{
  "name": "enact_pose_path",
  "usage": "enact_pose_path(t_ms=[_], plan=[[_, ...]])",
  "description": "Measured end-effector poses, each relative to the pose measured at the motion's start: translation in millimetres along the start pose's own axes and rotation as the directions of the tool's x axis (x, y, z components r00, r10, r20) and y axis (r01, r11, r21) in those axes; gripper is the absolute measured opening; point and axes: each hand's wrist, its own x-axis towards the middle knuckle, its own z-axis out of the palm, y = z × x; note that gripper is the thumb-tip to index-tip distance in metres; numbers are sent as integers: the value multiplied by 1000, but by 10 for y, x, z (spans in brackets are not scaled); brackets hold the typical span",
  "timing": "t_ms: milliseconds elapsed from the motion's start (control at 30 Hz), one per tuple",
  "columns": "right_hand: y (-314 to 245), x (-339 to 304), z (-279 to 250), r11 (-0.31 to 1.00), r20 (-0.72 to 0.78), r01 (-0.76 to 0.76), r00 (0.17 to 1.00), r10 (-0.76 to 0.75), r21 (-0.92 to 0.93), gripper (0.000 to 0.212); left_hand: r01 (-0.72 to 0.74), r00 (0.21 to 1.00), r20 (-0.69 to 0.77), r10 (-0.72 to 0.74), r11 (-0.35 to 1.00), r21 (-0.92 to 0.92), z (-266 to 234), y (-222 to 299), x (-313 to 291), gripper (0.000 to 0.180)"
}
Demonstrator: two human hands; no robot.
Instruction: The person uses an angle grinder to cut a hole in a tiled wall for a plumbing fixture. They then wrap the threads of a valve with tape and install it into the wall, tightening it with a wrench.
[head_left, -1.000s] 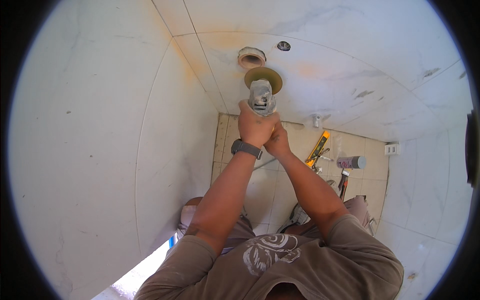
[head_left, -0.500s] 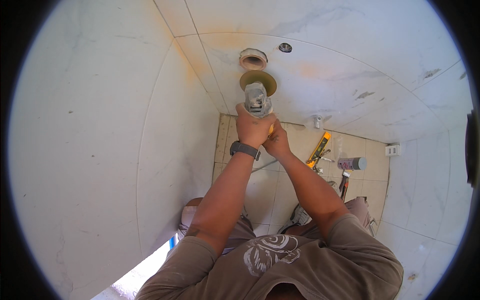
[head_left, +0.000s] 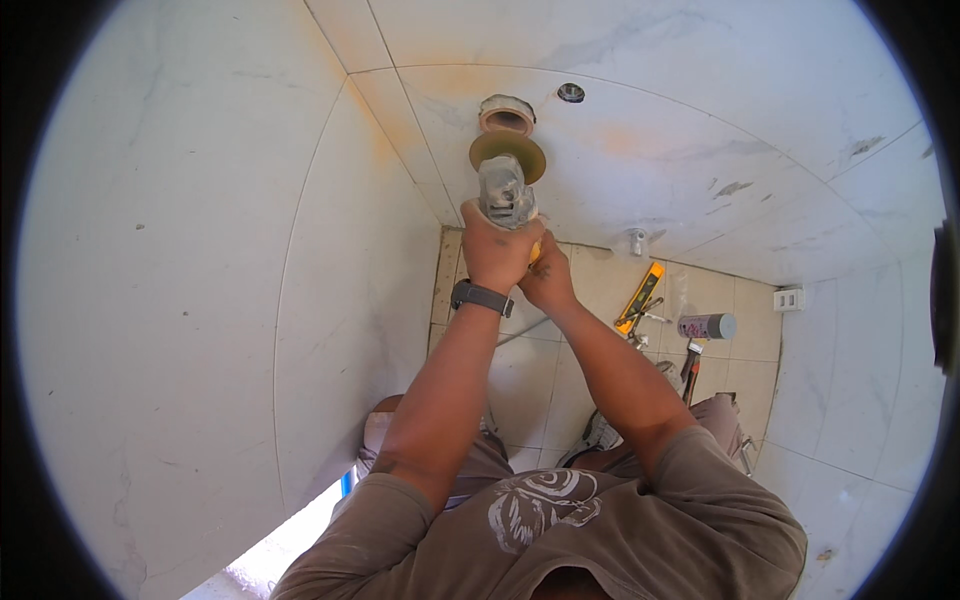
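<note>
Fingers of the left hand (head_left: pixel 495 252) are wrapped tight around a grey grinder (head_left: pixel 505 192), and the right hand (head_left: pixel 548 280) is pressed against it just below, its fingers curled on the back of the tool. Just past the fingertips, the grinder's round disc (head_left: pixel 508 152) is held right under a pipe hole (head_left: pixel 507 115) in the white wall (head_left: pixel 700 150). Well below the fingers, a yellow level (head_left: pixel 640 297), a can (head_left: pixel 707 326) and a hammer (head_left: pixel 691 366) are seen on the floor (head_left: pixel 540 370).

Glossy marble-look wall tiles (head_left: pixel 200 300) surround a dusty, dull grey metal grinder (head_left: pixel 505 192) with matt brass-coloured disc (head_left: pixel 508 150).
</note>
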Motion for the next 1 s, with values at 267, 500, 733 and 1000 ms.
enact_pose_path(t_ms=[267,500,733,1000], plan=[[-91,7,1,992,31,-89,995,92,-93,59,6,1000,20,-4,998,-67,-24,-60,41,74],[-180,43,-6,993,25,-79,996,81,-89,61,1,1000,9,0,999,-35,-62,4,45,73],[-231,102,10,984,38,-101,993,108,-145,61,-28,1000,-5,28,999,-37,-85,26,80,72],[-256,93,8,997,25,-57,998,59,-57,60,-42,999,-9,41,998,-44,-97,42,77,72]])
